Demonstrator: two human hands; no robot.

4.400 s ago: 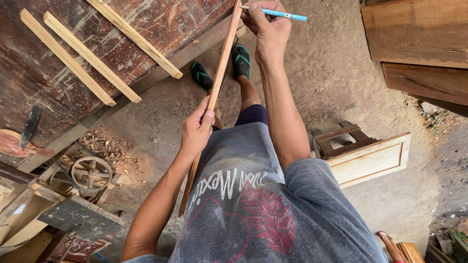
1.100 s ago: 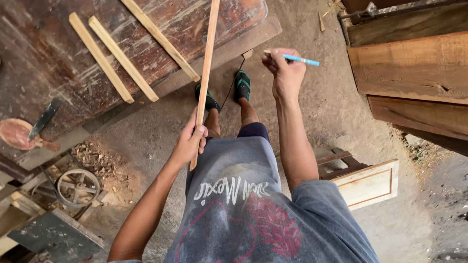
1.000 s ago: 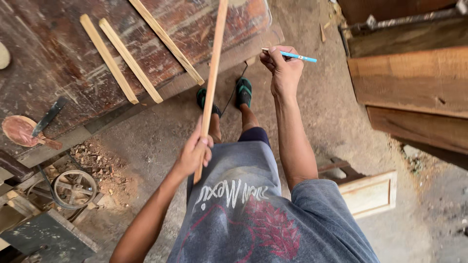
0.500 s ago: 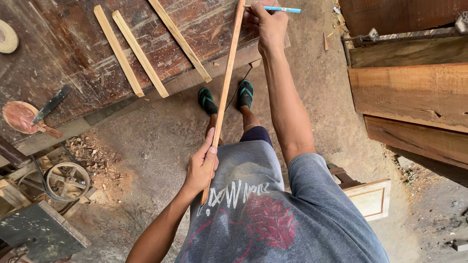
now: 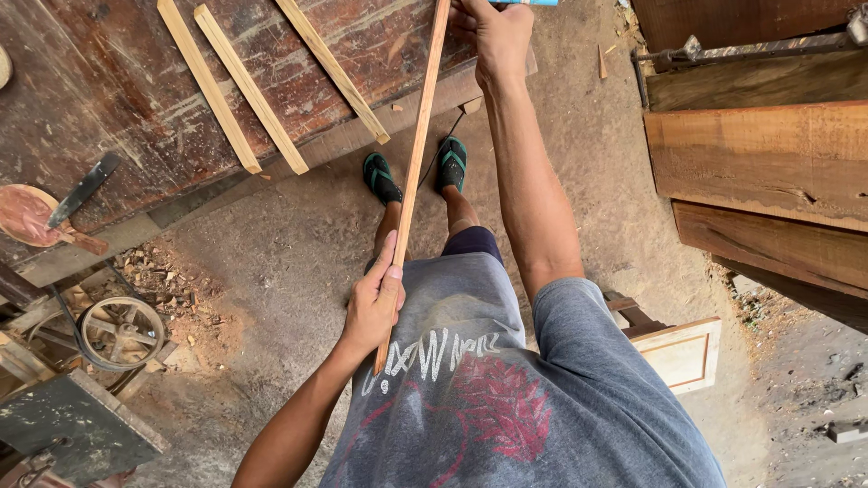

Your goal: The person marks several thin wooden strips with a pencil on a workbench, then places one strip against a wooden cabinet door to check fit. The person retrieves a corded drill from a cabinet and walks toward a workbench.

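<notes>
A long thin wooden strip (image 5: pixel 415 172) runs from near my chest up and out past the top of the head view. My left hand (image 5: pixel 372 303) grips its near end. My right hand (image 5: pixel 493 34) is stretched forward at the top edge, touching the strip's far part and holding a blue pen (image 5: pixel 529 3) between its fingers. Below the strip I see my two feet in green sandals (image 5: pixel 416 170) on the dirt floor.
A dark red wooden workbench (image 5: pixel 136 99) on the left carries three loose wooden strips (image 5: pixel 244 86) and a hand tool (image 5: pixel 81 190). Thick planks (image 5: pixel 768 172) lie at the right. A small panelled door piece (image 5: pixel 683 348) lies behind me; a metal wheel (image 5: pixel 117 330) and scrap sit lower left.
My right hand with the pen has gone from beside the strip to reaching far forward against it. The strip has tilted slightly and my left hand keeps hold of its near end.
</notes>
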